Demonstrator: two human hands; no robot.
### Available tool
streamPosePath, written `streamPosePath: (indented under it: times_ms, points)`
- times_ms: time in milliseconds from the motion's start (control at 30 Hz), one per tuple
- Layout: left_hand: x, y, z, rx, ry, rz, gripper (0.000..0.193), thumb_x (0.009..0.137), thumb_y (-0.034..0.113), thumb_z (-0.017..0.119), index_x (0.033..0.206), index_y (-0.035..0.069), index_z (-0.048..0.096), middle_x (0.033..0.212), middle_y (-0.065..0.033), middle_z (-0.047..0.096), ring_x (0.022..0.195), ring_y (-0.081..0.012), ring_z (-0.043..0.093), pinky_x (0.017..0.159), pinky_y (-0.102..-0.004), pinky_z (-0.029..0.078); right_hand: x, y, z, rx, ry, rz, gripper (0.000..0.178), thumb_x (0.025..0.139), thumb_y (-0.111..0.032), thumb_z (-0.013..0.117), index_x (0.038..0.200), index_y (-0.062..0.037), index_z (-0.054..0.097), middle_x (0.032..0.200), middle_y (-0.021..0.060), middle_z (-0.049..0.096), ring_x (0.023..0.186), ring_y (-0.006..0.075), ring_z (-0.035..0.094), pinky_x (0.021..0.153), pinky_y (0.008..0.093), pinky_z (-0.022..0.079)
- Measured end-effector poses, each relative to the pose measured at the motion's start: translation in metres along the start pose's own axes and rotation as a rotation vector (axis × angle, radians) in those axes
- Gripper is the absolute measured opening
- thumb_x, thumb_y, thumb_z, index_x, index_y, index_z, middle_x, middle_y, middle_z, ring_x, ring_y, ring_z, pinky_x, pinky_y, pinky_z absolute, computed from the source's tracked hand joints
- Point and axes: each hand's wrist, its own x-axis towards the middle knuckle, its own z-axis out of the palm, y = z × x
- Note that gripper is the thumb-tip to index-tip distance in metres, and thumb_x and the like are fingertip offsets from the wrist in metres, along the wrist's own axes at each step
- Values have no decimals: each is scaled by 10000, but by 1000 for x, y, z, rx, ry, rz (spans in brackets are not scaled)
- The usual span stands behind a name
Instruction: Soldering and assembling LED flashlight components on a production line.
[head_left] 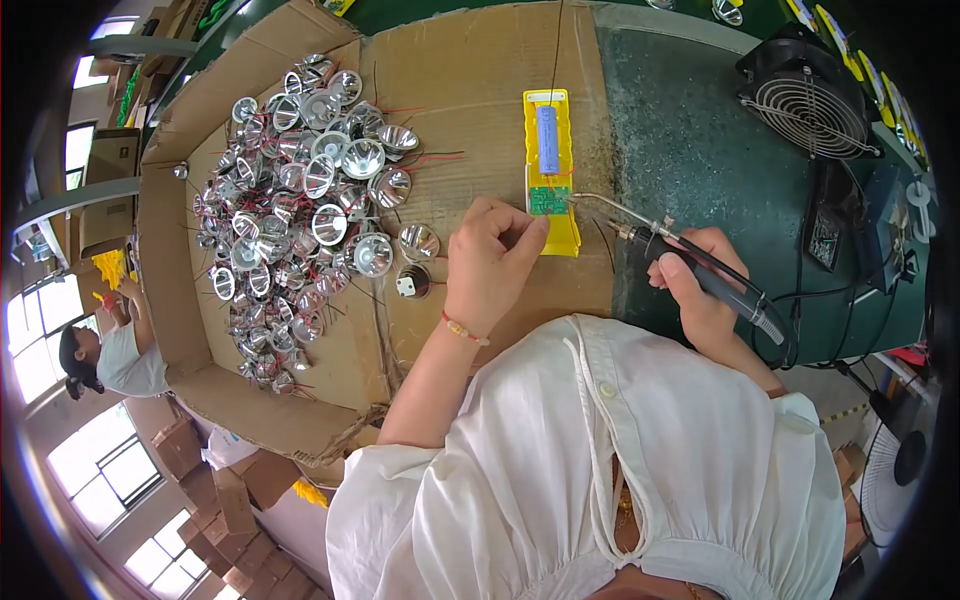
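On the cardboard in front of me lies a long yellow plastic casing (pixel 565 240), with a blue cylindrical battery cell (pixel 548 140) and a small green circuit board (pixel 547 201) in it. My left hand (pixel 490 255) is closed in a pinch at the board's left edge; whatever sits between its fingertips is too small to make out. In my right hand (pixel 705 300) is a soldering iron (pixel 715 283) with a thin curved metal tube along it. Its tip end points left, close to the board's right edge. Thin red wires show around the board.
At left, a shallow cardboard box (pixel 190 335) holds a heap of silver reflector cups (pixel 330 222) with wires. One dark round part (pixel 412 281) lies near my left wrist. A black fan with a wire guard (pixel 810 110) and cables stand right. Another person (pixel 125 355) is far left.
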Motion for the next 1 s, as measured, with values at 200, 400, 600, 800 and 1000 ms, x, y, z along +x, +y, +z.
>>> streamPosePath:
  times_ms: [200, 400, 600, 800, 1000]
  points:
    - [-5, -7, 0, -124, 54, -29, 133, 757, 104, 663, 743, -24, 631, 723, -75, 564, 566, -142, 536, 535, -258, 438, -1, 2, -3, -20, -31, 4, 149, 818, -95, 578, 865, 21, 498, 739, 104, 581, 625, 118, 565, 562, 242, 477]
    - [-2, -2, 4, -30, 43, 43, 132, 754, 115, 658, 726, -13, 645, 713, -79, 567, 540, -152, 521, 500, -272, 412, 2, 9, 5, 27, -9, 36, 135, 791, -88, 628, 841, 9, 548, 710, 60, 615, 633, 76, 567, 574, 213, 461]
    - [4, 1, 4, 43, 31, 25, 149, 739, 129, 659, 685, -9, 638, 701, -81, 551, 521, -170, 511, 482, -286, 395, 7, 4, 13, 71, 2, 76, 119, 787, -66, 624, 837, 10, 547, 706, 59, 616, 623, 72, 561, 561, 215, 462]
    - [8, -1, 1, 17, -11, -6, 155, 735, 131, 662, 687, -14, 634, 713, -83, 548, 527, -167, 512, 494, -281, 399, 11, 8, 11, 29, -65, 36, 142, 815, -88, 591, 855, 19, 507, 720, 95, 593, 618, 113, 571, 557, 243, 486]
    - [11, -2, -1, 4, -64, -17, 163, 737, 131, 661, 682, -21, 634, 717, -80, 549, 537, -155, 513, 501, -274, 403, 5, 7, 6, -26, -2, -10, 126, 812, -66, 582, 857, 18, 500, 726, 105, 582, 618, 121, 569, 568, 242, 493]
